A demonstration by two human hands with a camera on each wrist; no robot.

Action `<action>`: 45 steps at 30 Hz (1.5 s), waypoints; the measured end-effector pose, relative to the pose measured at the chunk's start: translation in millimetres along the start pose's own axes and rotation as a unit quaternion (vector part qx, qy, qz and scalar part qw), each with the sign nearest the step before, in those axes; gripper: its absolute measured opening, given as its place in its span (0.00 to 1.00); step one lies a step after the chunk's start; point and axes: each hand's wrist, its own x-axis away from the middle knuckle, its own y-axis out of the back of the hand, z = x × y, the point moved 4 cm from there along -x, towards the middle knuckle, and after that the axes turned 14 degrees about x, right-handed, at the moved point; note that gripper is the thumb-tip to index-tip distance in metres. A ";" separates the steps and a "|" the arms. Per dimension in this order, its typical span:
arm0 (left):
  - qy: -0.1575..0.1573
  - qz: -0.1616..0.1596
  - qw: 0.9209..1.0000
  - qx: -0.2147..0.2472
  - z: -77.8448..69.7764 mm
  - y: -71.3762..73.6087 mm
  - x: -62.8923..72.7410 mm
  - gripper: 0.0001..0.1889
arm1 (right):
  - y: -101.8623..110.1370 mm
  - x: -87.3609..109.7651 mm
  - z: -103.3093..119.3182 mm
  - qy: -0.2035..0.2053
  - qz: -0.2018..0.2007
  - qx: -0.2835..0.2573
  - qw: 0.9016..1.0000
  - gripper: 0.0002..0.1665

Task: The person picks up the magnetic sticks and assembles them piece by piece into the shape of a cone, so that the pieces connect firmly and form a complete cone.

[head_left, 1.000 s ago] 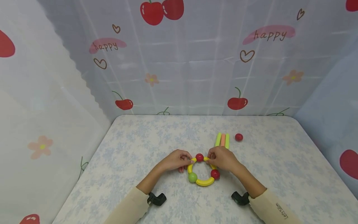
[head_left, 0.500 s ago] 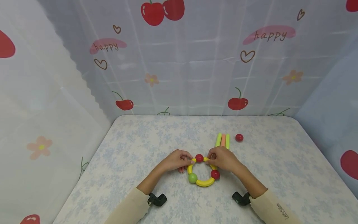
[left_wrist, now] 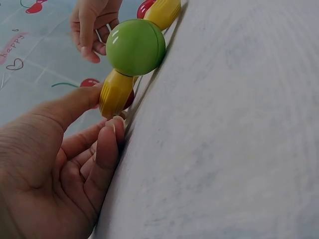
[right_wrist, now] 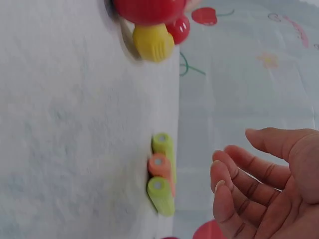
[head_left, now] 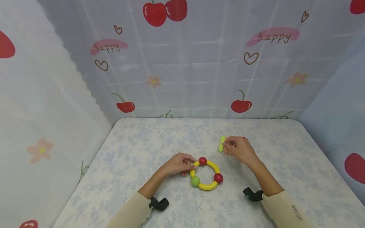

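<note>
A ring of curved yellow rods [head_left: 213, 165], two red balls [head_left: 218, 178] and a green ball [head_left: 195, 181] lies on the table. My left hand [head_left: 179, 163] pinches the yellow rod [left_wrist: 115, 93] at the ring's left side, thumb on one side and fingertips on the other. Up and to the right, my right hand [head_left: 240, 150] hovers with loosely bent fingers around nothing. Its fingertips overlap a row of straight rods in the head view. The right wrist view shows that row apart from the hand: an orange rod [right_wrist: 159, 165] between two light green rods [right_wrist: 160, 189], with grey round ends.
Another red ball [head_left: 243, 137] is mostly hidden behind my right hand. The table [head_left: 148, 136] has a pale floral cover, and a printed curtain [head_left: 188, 69] hangs behind its far edge and at both sides.
My right hand has let go of the ring's upper right yellow rod and moved up and right to the straight rods. The left hand keeps its pinch on the ring.
</note>
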 end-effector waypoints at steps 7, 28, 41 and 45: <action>-0.002 -0.013 1.000 0.000 0.7 -0.2 0.2 0.15 | 9.7 -4.3 -23.2 -0.028 -0.017 0.014 0.999 0.13; 0.001 -0.019 1.000 0.011 6.2 -5.7 3.7 0.15 | -10.1 -20.7 -43.9 -0.117 0.051 0.080 0.989 0.12; -0.003 -0.021 1.000 0.006 2.9 -2.8 0.3 0.15 | -13.6 -32.4 -38.1 -0.157 0.090 0.123 0.976 0.21; -0.003 -0.017 1.000 0.006 1.1 -2.5 -0.7 0.14 | -14.5 -34.5 -39.6 -0.168 0.109 0.126 0.972 0.21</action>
